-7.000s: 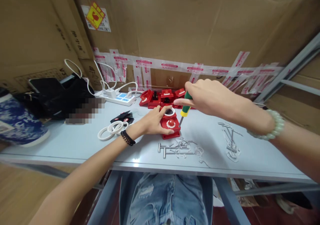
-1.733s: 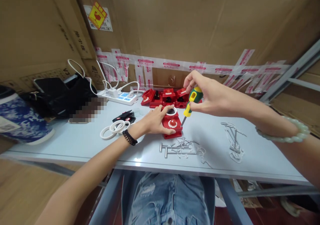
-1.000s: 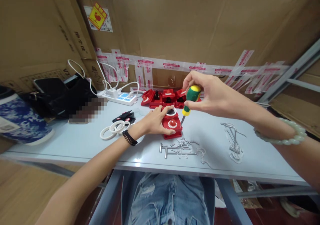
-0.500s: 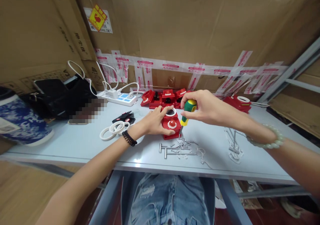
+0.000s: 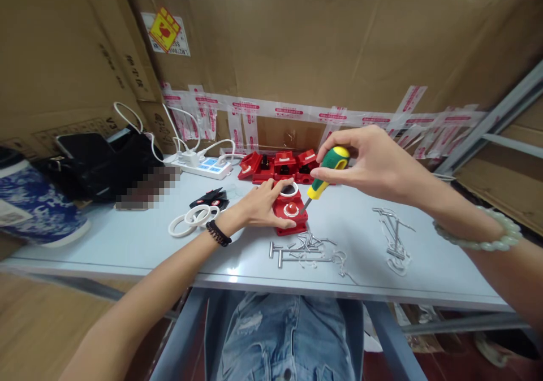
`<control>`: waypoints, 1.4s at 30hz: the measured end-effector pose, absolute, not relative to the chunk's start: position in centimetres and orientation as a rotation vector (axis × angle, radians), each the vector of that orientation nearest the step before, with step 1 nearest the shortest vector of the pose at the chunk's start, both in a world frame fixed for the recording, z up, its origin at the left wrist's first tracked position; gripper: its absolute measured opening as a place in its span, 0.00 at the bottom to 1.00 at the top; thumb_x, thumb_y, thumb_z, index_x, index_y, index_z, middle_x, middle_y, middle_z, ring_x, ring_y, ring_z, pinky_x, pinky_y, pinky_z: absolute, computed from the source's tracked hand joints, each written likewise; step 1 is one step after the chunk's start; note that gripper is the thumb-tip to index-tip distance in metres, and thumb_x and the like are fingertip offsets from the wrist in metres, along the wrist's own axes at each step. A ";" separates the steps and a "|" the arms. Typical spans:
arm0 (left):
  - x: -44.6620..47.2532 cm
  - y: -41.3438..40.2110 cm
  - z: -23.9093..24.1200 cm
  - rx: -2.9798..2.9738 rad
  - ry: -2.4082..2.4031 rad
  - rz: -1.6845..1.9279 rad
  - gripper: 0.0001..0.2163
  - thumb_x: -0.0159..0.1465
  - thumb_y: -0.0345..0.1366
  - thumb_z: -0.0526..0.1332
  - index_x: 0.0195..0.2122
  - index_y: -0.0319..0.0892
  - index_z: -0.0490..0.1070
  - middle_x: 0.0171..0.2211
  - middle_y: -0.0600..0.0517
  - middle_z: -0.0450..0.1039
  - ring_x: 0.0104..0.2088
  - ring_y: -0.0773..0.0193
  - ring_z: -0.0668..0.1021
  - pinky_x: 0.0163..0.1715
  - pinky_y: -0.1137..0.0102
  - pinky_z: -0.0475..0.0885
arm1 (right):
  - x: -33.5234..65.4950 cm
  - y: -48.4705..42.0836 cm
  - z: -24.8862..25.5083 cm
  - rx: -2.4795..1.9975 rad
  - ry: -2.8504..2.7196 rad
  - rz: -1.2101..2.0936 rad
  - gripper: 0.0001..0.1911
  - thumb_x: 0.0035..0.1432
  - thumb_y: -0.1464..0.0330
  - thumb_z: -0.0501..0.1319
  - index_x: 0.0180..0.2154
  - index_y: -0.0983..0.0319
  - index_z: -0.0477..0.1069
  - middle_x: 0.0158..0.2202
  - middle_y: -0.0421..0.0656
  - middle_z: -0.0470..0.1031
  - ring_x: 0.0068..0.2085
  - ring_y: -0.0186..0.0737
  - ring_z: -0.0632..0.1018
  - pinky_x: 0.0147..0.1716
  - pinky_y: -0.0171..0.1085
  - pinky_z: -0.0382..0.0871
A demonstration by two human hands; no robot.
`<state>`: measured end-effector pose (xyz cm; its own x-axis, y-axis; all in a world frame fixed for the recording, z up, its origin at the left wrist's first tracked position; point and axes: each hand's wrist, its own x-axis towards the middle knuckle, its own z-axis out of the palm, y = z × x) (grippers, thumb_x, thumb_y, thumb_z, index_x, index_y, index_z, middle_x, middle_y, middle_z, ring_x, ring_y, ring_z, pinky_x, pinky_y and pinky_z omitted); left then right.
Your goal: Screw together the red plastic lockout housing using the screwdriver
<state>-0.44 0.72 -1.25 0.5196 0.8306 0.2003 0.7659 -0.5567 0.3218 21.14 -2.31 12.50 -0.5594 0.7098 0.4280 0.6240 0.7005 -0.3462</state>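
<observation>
- Raised since the last frame, the screwdriver [image 5: 324, 174] is clamped in the right hand [image 5: 373, 163].
- To its left, the red box [image 5: 292, 206] is clasped by the left hand [image 5: 263, 203].
- Screws [image 5: 307, 242] are strewn nearer.

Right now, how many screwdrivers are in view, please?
1: a green-and-yellow screwdriver, held in the right hand, its tip at the red box under the left hand.
</observation>
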 end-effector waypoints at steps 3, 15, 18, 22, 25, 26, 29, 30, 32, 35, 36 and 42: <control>-0.7 0.7 -1.0 2.580 1.331 0.486 0.50 0.47 0.63 0.62 0.66 0.45 0.44 0.46 0.43 0.62 0.47 0.44 0.70 0.47 0.51 0.67 | 21.1 -2.7 12.7 -1.014 -2.308 0.219 0.08 0.50 0.63 0.64 0.28 0.62 0.73 0.25 0.41 0.73 0.25 0.33 0.68 0.23 0.37 0.60; -0.2 0.9 -1.9 2.582 1.282 0.653 0.51 0.46 0.59 0.66 0.65 0.41 0.46 0.51 0.40 0.62 0.50 0.43 0.68 0.47 0.51 0.67 | 18.4 -1.8 10.5 -0.915 -2.278 0.264 0.11 0.50 0.61 0.64 0.27 0.64 0.72 0.24 0.39 0.71 0.24 0.30 0.66 0.24 0.34 0.58; -0.1 0.9 -1.9 2.594 1.283 0.639 0.49 0.47 0.58 0.66 0.64 0.38 0.48 0.52 0.38 0.62 0.50 0.42 0.67 0.48 0.50 0.67 | 18.4 -1.7 10.5 -0.921 -2.296 0.256 0.12 0.50 0.61 0.64 0.27 0.64 0.72 0.23 0.39 0.71 0.24 0.30 0.66 0.25 0.35 0.59; 0.0 0.9 -1.9 2.597 1.291 0.643 0.47 0.47 0.58 0.66 0.62 0.38 0.50 0.52 0.38 0.62 0.50 0.42 0.67 0.48 0.50 0.67 | 18.5 -1.9 10.6 -0.948 -2.295 0.258 0.13 0.50 0.60 0.64 0.26 0.64 0.72 0.23 0.39 0.70 0.23 0.30 0.65 0.26 0.35 0.59; 0.0 1.0 -2.0 2.602 1.290 0.658 0.47 0.46 0.57 0.66 0.62 0.39 0.50 0.52 0.39 0.62 0.52 0.41 0.66 0.48 0.50 0.66 | 18.6 -2.0 10.6 -0.945 -2.290 0.262 0.13 0.49 0.59 0.65 0.26 0.64 0.72 0.23 0.39 0.71 0.24 0.30 0.65 0.26 0.36 0.59; 0.0 1.0 -2.0 2.600 1.292 0.660 0.48 0.46 0.57 0.66 0.63 0.39 0.50 0.52 0.39 0.62 0.52 0.41 0.66 0.49 0.50 0.66 | 18.6 -2.0 10.6 -0.939 -2.288 0.265 0.13 0.49 0.59 0.65 0.26 0.64 0.72 0.23 0.39 0.71 0.24 0.30 0.65 0.26 0.36 0.59; 0.1 1.1 -2.1 2.596 1.314 0.656 0.49 0.46 0.58 0.66 0.63 0.39 0.48 0.53 0.39 0.62 0.52 0.41 0.66 0.49 0.50 0.66 | 18.6 -2.0 10.5 -0.922 -2.281 0.276 0.12 0.49 0.60 0.65 0.26 0.64 0.72 0.23 0.39 0.71 0.23 0.30 0.65 0.25 0.35 0.58; 0.2 1.1 -2.1 2.598 1.324 0.651 0.48 0.46 0.58 0.66 0.63 0.38 0.49 0.53 0.39 0.62 0.52 0.41 0.66 0.49 0.50 0.66 | 18.5 -2.1 10.5 -0.920 -2.280 0.279 0.12 0.49 0.61 0.65 0.26 0.64 0.72 0.23 0.39 0.71 0.23 0.30 0.66 0.25 0.35 0.58; 0.2 1.1 -2.1 2.607 1.340 0.638 0.47 0.47 0.58 0.66 0.62 0.38 0.50 0.53 0.38 0.61 0.52 0.42 0.66 0.49 0.50 0.66 | 18.5 -2.1 10.6 -0.919 -2.280 0.282 0.11 0.49 0.62 0.65 0.26 0.64 0.72 0.23 0.39 0.71 0.23 0.30 0.66 0.24 0.35 0.58; 0.3 1.1 -2.1 2.612 1.348 0.621 0.47 0.47 0.58 0.65 0.62 0.37 0.50 0.54 0.38 0.61 0.52 0.42 0.66 0.49 0.51 0.66 | 18.4 -2.2 10.7 -0.928 -2.281 0.266 0.10 0.50 0.63 0.65 0.26 0.64 0.72 0.23 0.39 0.71 0.23 0.30 0.66 0.24 0.35 0.58; 0.2 1.1 -2.1 2.611 1.347 0.621 0.47 0.47 0.58 0.65 0.62 0.37 0.50 0.54 0.38 0.61 0.52 0.42 0.66 0.49 0.50 0.66 | 18.4 -2.2 10.7 -0.927 -2.282 0.256 0.10 0.50 0.63 0.65 0.26 0.64 0.73 0.22 0.39 0.71 0.23 0.30 0.66 0.24 0.35 0.59; 0.2 1.2 -2.2 2.614 1.341 0.628 0.49 0.47 0.58 0.65 0.64 0.38 0.47 0.53 0.38 0.61 0.52 0.42 0.66 0.49 0.50 0.66 | 18.4 -2.1 10.7 -0.935 -2.292 0.253 0.09 0.49 0.64 0.64 0.26 0.64 0.72 0.23 0.39 0.71 0.24 0.30 0.66 0.25 0.35 0.59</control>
